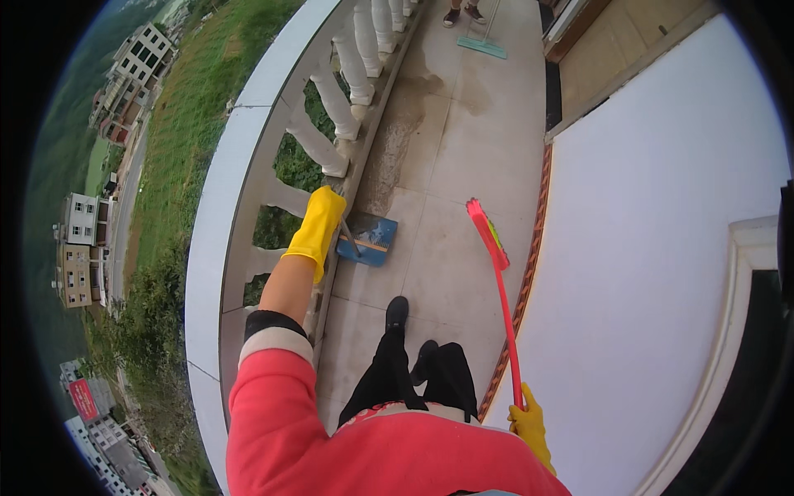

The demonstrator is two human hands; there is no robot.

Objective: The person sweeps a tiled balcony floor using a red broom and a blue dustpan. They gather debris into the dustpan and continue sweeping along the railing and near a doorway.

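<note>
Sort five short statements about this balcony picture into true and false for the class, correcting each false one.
1. The left hand holds a dustpan by its handle. True.

2. The right hand holds a red broom. True.

3. The head of the broom is touching the dustpan. False: the two are well apart.

4. The right hand is bare. False: it wears a yellow glove.

5. Another person's shoes show near a green floor tool. True.
</note>
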